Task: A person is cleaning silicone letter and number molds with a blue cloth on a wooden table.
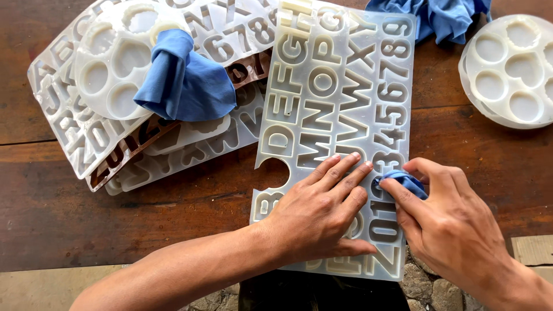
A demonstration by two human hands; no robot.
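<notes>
Two hands are on one translucent white letter-and-number mould (pixel 340 103), which lies in the middle of the dark wooden table (pixel 115 224) with its near end hanging over the table's front edge. The left hand (pixel 319 216) lies flat and spread wide across the mould's lower part, fingers fanned out, pinning it down. The right hand (pixel 449 227) is pinched tight around a small wad of blue cloth (pixel 406 181), pressed onto the mould's right side among the digits, just beside the left fingertips.

The mould itself is a long rectangular sheet, milky and semi-clear, with raised rows of letters and a column of numerals down its right side, plus a half-round notch bitten out of its left edge.

At the table's far left corner sits a heap of more alphabet moulds (pixel 69 124), at least three overlapping, one of them brown. On top rests one round white mould (pixel 109 63) with circular cavities and a heart, with a second blue cloth (pixel 184 80) draped on it. A third blue cloth (pixel 443 17) sits at the far edge. A second round mould (pixel 512 69) lies at the right edge.
</notes>
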